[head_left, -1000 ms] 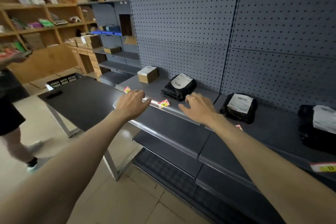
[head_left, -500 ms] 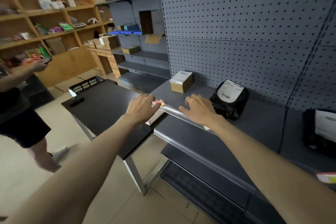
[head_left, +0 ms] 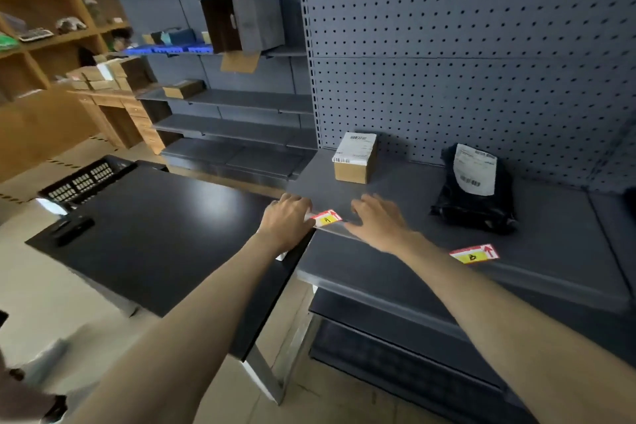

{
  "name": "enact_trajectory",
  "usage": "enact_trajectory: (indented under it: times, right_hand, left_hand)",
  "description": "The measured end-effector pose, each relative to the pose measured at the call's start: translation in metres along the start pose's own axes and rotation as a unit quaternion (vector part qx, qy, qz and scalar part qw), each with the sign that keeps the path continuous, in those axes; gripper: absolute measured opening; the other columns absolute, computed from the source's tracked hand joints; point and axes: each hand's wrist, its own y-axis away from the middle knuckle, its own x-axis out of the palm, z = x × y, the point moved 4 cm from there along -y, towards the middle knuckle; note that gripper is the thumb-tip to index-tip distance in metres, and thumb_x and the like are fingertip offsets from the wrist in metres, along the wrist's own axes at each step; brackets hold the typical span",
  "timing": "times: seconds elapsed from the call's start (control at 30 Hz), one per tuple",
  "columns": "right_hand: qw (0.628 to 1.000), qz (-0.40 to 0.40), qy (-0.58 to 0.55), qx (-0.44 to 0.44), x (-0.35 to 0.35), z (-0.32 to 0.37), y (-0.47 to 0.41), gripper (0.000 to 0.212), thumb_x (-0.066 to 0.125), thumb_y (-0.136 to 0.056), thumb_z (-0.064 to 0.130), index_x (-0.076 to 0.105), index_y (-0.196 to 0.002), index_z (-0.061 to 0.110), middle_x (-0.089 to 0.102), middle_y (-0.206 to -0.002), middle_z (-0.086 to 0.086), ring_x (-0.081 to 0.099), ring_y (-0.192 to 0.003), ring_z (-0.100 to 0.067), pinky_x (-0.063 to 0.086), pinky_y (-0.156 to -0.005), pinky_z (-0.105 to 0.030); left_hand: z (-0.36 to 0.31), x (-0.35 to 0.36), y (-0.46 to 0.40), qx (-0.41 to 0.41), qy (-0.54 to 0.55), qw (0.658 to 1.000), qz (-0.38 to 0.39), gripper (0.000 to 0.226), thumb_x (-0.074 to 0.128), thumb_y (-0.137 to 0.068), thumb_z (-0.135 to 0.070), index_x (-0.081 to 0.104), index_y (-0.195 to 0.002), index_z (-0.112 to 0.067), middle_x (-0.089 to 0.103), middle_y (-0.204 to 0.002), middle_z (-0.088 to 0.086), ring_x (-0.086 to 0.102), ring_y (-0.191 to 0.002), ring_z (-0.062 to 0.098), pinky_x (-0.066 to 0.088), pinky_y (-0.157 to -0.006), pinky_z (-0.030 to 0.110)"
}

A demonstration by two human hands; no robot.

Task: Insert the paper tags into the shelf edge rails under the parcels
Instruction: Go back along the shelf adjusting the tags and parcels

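Paper tag A [head_left: 327, 218], red, white and yellow, lies at the clear edge rail [head_left: 339, 230] of the grey shelf [head_left: 557, 251], below the cardboard box parcel [head_left: 356, 157]. My left hand [head_left: 287, 217] covers and grips the tag's left end; something white shows beneath that hand. My right hand [head_left: 375, 220] rests with its fingers spread on the rail just right of the tag. Paper tag B [head_left: 474, 254] sits at the shelf edge farther right, below the black bag parcel [head_left: 476, 186].
A black table [head_left: 155, 234] butts against the shelf's left end, with a dark device [head_left: 74, 225] and a black crate [head_left: 86, 179] at its far side. Lower grey shelves lie beneath. Pegboard backs the shelf. A person's foot shows at the bottom left.
The view has swung left along the shelf. Both hands now sit at the shelf's left end under the cardboard box, and tag A lies at the rail between them.
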Motion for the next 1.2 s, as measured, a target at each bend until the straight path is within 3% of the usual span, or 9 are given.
enact_trajectory:
  times: [0.23,0.4,0.5,0.6,0.8,1.03,1.2]
  right_hand:
    - [0.996,-0.021,-0.004,0.081,0.034,0.019,-0.031,0.033,0.059,-0.093,0.032,0.054,-0.116,0.010,0.061,-0.111,-0.009,0.060,-0.099,-0.027,0.054,-0.079,-0.040]
    - [0.993,-0.046,-0.028,0.104,0.047,0.032,-0.042,0.023,0.054,-0.097,0.024,0.054,-0.116,0.012,0.060,-0.112,-0.007,0.057,-0.100,-0.025,0.049,-0.069,-0.035]
    - [0.992,-0.046,-0.033,0.113,0.055,0.034,-0.047,0.013,0.053,-0.097,0.021,0.061,-0.103,0.014,0.060,-0.102,-0.004,0.056,-0.095,-0.022,0.036,-0.064,-0.029]
    - [0.991,-0.049,-0.024,0.122,0.062,0.033,-0.049,0.015,0.052,-0.097,0.018,0.066,-0.092,0.012,0.059,-0.094,-0.004,0.053,-0.089,-0.021,0.035,-0.063,-0.030]
    - [0.987,-0.047,0.079,0.131,0.067,0.032,-0.049,0.010,0.065,-0.088,0.005,0.070,-0.079,0.007,0.053,-0.082,-0.006,0.049,-0.077,-0.023,0.038,-0.058,-0.033]
    - [0.983,-0.005,0.115,0.144,0.079,0.036,-0.053,0.011,0.060,-0.088,0.000,0.069,-0.094,0.004,0.060,-0.096,-0.010,0.053,-0.094,-0.027,0.042,-0.078,-0.036]
    - [0.983,0.011,0.137,0.121,0.087,0.038,-0.047,0.016,0.066,-0.080,-0.002,0.070,-0.094,0.003,0.064,-0.093,-0.011,0.056,-0.091,-0.028,0.044,-0.084,-0.038]
  left_hand:
    - [0.039,0.048,-0.043,0.095,0.012,0.995,0.021,0.031,0.062,-0.088,-0.031,0.061,-0.117,-0.019,0.062,-0.121,0.004,0.052,-0.117,0.024,0.042,-0.095,0.036]
    - [0.050,0.076,-0.064,0.124,0.018,0.992,0.029,0.023,0.059,-0.087,-0.027,0.067,-0.106,-0.016,0.064,-0.110,0.004,0.054,-0.112,0.025,0.049,-0.087,0.043]
    - [0.044,0.078,-0.065,0.163,0.019,0.986,-0.021,0.013,0.063,-0.086,-0.018,0.071,-0.085,-0.008,0.068,-0.091,0.008,0.061,-0.096,0.030,0.049,-0.072,0.040]
    - [0.044,0.082,-0.065,0.215,0.026,0.975,-0.049,0.011,0.076,-0.075,-0.014,0.070,-0.068,-0.007,0.066,-0.073,0.008,0.062,-0.079,0.031,0.050,-0.063,0.038]
    - [0.041,0.082,-0.065,0.286,-0.003,0.956,-0.066,0.012,0.080,-0.072,-0.011,0.070,-0.064,-0.013,0.062,-0.067,0.002,0.057,-0.071,0.025,0.046,-0.060,0.034]
    - [0.044,0.083,-0.074,0.309,-0.072,0.947,-0.055,0.023,0.087,-0.057,-0.006,0.068,-0.057,-0.018,0.060,-0.063,-0.002,0.055,-0.067,0.020,0.045,-0.058,0.030]
    - [0.042,0.087,-0.075,0.306,-0.090,0.947,-0.039,0.024,0.087,-0.055,-0.005,0.067,-0.053,-0.018,0.060,-0.061,-0.002,0.055,-0.064,0.019,0.045,-0.056,0.030]
